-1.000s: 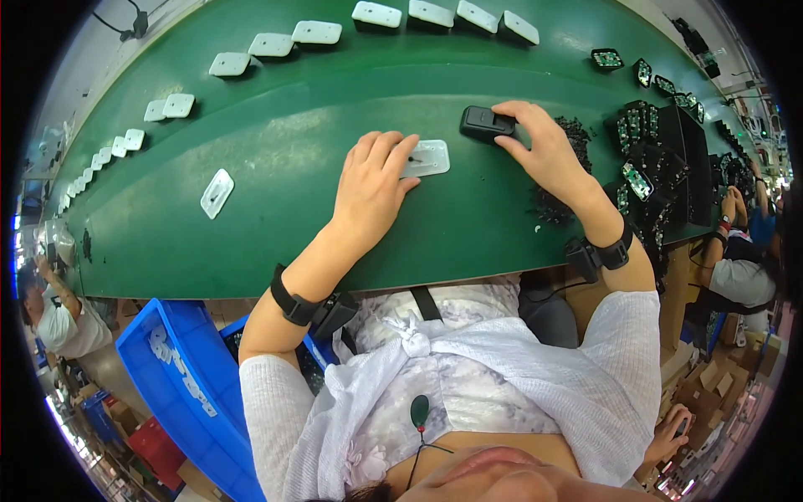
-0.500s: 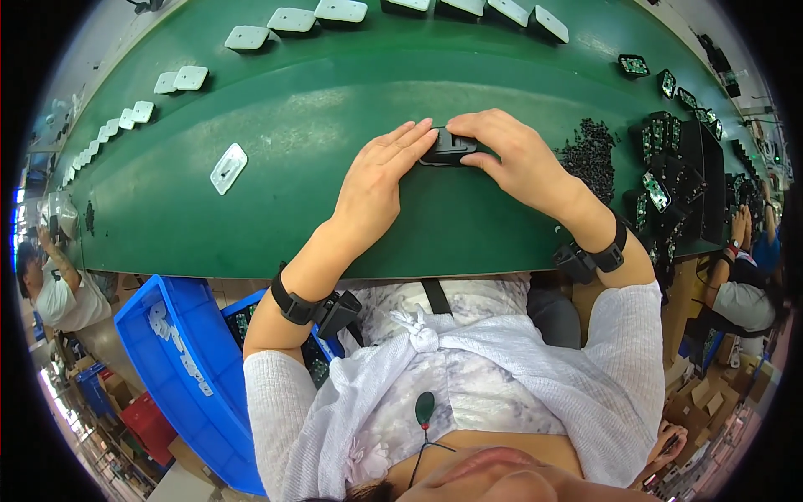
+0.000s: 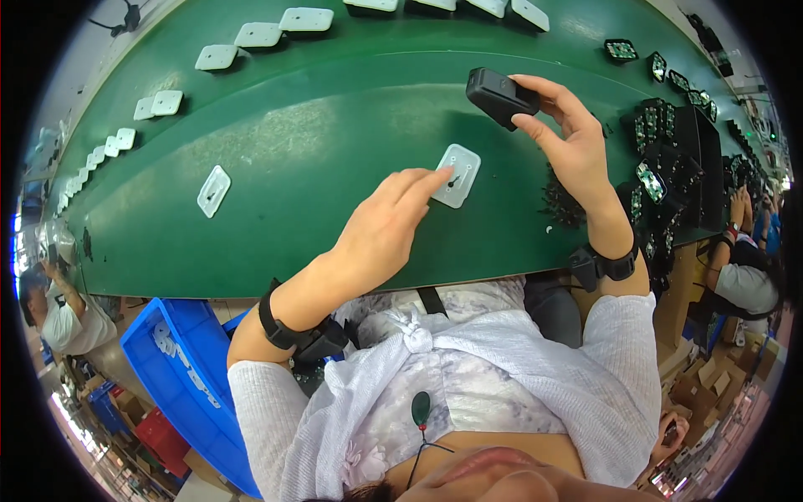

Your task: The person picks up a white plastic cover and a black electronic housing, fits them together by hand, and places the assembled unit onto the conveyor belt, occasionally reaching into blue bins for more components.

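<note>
The right hand (image 3: 562, 138) grips a black box (image 3: 499, 96) above the green worktop (image 3: 318, 142). The left hand (image 3: 386, 227) is open, fingertips resting on a white plate (image 3: 456, 175) lying flat on the worktop. Another white plate (image 3: 213, 191) lies well to the left.

Top: white textured knit cardigan (image 3: 535, 368), long sleeves ending at forearm, open at front, hems tied in knot (image 3: 416, 328) at waist. Under it: pale garment with faint grey-lilac floral print (image 3: 468, 393). Left wrist: black strap with boxy black module (image 3: 294, 335) on inner side. Right wrist: matching black band and black module (image 3: 604, 264). Chest: small dark oval pendant (image 3: 421, 407) on thin dark cord. Left hand (image 3: 381, 234) and right hand (image 3: 569, 138) bare, no gloves, no rings visible.
</note>
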Demonstrator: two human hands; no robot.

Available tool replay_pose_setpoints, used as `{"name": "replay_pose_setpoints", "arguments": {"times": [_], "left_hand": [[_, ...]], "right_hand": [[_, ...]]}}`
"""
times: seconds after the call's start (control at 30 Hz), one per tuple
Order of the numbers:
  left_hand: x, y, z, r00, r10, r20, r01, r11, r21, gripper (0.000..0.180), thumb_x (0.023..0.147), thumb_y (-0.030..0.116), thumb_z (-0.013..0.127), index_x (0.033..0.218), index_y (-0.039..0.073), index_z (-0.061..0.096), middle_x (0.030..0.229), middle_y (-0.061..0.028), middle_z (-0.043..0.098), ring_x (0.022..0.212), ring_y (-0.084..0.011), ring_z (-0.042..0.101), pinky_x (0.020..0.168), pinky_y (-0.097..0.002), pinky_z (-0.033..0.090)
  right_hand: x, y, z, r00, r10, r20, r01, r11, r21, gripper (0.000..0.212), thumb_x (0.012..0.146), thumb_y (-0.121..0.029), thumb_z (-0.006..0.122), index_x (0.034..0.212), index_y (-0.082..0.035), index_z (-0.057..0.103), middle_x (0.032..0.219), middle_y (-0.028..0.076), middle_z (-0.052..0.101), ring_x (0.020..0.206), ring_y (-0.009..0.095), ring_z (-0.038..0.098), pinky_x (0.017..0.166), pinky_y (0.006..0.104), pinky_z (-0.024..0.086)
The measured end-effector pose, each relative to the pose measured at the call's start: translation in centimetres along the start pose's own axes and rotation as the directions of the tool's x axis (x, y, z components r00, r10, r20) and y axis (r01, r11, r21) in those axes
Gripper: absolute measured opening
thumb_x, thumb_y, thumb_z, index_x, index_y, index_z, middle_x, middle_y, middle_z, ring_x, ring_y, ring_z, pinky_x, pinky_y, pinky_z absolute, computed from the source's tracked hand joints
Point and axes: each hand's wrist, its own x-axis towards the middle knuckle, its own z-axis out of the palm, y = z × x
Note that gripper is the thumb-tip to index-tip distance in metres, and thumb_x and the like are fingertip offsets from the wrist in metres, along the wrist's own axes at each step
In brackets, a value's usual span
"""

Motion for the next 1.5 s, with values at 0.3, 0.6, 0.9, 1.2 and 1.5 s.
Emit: {"name": "replay_pose_setpoints", "arguments": {"times": [0.3,0.6,0.9,1.2,1.5], "left_hand": [[3.6,-1.4,0.8,0.894,0.264,0.362,-0.412,0.801,0.434,0.048,0.085,0.012,0.053,0.132,0.010,0.052,0.144,0.0006,0.045,0.136,-0.0210,0.036,0.111,-0.0430,0.030],[1.7,-2.2,0.5,0.998,0.043,0.041,-0.058,0.838,0.543,0.042,0.079,0.005,0.063,0.120,0.004,0.059,0.124,-0.0098,0.056,0.113,-0.0248,0.052,0.095,-0.0374,0.042],[0.2,-3.2,-0.7,0.987,0.074,-0.139,-0.067,0.996,0.057,0.052,0.079,-0.009,0.055,0.129,0.005,0.055,0.135,-0.0114,0.054,0.122,-0.0304,0.052,0.100,-0.0403,0.041],[-0.6,-4.5,-1.4,0.994,0.101,-0.040,-0.094,0.983,0.157,0.054,0.078,-0.010,0.045,0.128,0.006,0.057,0.134,-0.0097,0.056,0.126,-0.0297,0.051,0.103,-0.0404,0.040],[-0.6,-3.7,-1.0,0.987,0.160,-0.029,-0.137,0.913,0.385,0.048,0.079,-0.001,0.057,0.127,0.007,0.058,0.134,-0.0095,0.056,0.122,-0.0274,0.054,0.098,-0.0397,0.045]], "right_hand": [[-3.1,1.0,-0.1,0.988,0.127,-0.089,-0.099,0.959,0.265,0.043,0.085,0.002,0.067,0.126,0.006,0.053,0.120,0.012,0.059,0.106,0.017,0.058,0.094,0.0287,0.047],[-4.8,0.2,1.1,0.996,0.032,-0.077,-0.033,0.999,-0.011,0.041,0.083,0.000,0.069,0.123,0.001,0.058,0.119,0.010,0.061,0.107,0.018,0.059,0.094,0.0302,0.046],[-3.5,-0.4,5.2,0.950,-0.256,0.177,0.304,0.882,-0.359,0.039,0.075,-0.003,0.072,0.112,-0.002,0.061,0.115,0.011,0.064,0.103,0.030,0.060,0.088,0.0366,0.049],[-2.8,-0.4,6.9,0.922,-0.293,0.252,0.376,0.830,-0.411,0.040,0.073,-0.003,0.071,0.111,-0.003,0.061,0.113,0.009,0.064,0.100,0.027,0.060,0.084,0.0363,0.051],[-3.3,0.5,7.9,0.900,-0.401,0.173,0.429,0.740,-0.518,0.044,0.070,-0.001,0.072,0.112,-0.005,0.063,0.114,0.008,0.063,0.094,0.027,0.061,0.078,0.0344,0.054]]}}
